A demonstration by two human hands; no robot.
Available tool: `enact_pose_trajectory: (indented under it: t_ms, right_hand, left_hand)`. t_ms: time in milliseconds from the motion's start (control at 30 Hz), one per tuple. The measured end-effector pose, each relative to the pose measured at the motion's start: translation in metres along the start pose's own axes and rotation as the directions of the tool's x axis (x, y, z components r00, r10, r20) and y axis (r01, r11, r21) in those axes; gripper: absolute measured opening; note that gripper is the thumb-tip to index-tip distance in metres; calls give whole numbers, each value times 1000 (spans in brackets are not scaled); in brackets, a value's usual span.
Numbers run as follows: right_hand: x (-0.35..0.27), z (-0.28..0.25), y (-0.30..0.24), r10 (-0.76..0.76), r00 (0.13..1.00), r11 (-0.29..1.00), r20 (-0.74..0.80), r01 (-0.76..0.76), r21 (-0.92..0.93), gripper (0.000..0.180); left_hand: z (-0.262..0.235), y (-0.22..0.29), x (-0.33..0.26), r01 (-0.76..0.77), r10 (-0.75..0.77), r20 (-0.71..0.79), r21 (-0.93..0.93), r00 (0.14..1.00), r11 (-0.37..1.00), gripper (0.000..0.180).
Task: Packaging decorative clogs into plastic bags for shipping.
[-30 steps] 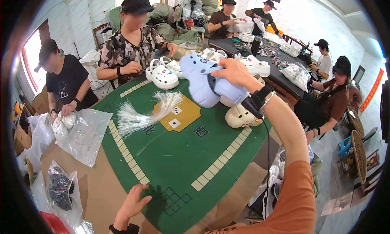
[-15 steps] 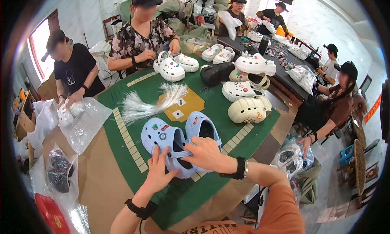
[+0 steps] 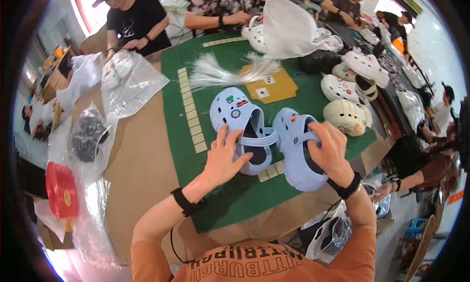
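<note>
Two light blue clogs stand side by side on a green mat [image 3: 220,206]. The left blue clog [image 3: 227,108] carries a cactus, a red and a round flower-like charm, its strap swung across the opening. My left hand [image 3: 226,157] lies with spread fingers against its outer side, thumb over the heel opening. The right blue clog [image 3: 293,157], with a small orange charm, is tilted and turned. My right hand [image 3: 330,150] grips its right side near the strap, fingers bent over the opening's edge. Beyond the clogs lies a bundle of thin clear-white strands [image 3: 213,71].
A tan board [image 3: 281,88] lies under the strands. Cream clogs [image 3: 347,118] and white clogs [image 3: 338,88] stand at the right. A white bag [image 3: 289,27] is in front of a co-worker. Plastic-wrapped shoes [image 3: 88,135] and a red roll [image 3: 61,189] sit left.
My view has shifted, moving the scene. The right blue clog has moved right, away from the left one, and my right hand has gone from the left clog's strap to it. A white bag now shows opposite.
</note>
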State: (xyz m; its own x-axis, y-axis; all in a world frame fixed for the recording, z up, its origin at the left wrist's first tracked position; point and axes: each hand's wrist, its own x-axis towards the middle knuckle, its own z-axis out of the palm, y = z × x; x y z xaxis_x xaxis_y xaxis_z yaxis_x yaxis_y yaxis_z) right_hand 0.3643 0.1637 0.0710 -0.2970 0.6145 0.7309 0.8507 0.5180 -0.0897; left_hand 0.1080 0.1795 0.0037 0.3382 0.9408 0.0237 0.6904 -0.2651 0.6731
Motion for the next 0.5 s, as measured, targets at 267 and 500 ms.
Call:
enact_pose_trajectory:
  t_ms: [267,500]
  right_hand:
    - [-57,29,-14,-370,890,923,267,384,-3,26]
    - [-66,-15,-9,161,873,904,461,-318,286,26]
  left_hand:
    - [17,-54,7,-116,70,-299,-137,952,984,52]
    - [11,-25,-15,-93,72,-100,-217,992,972,45]
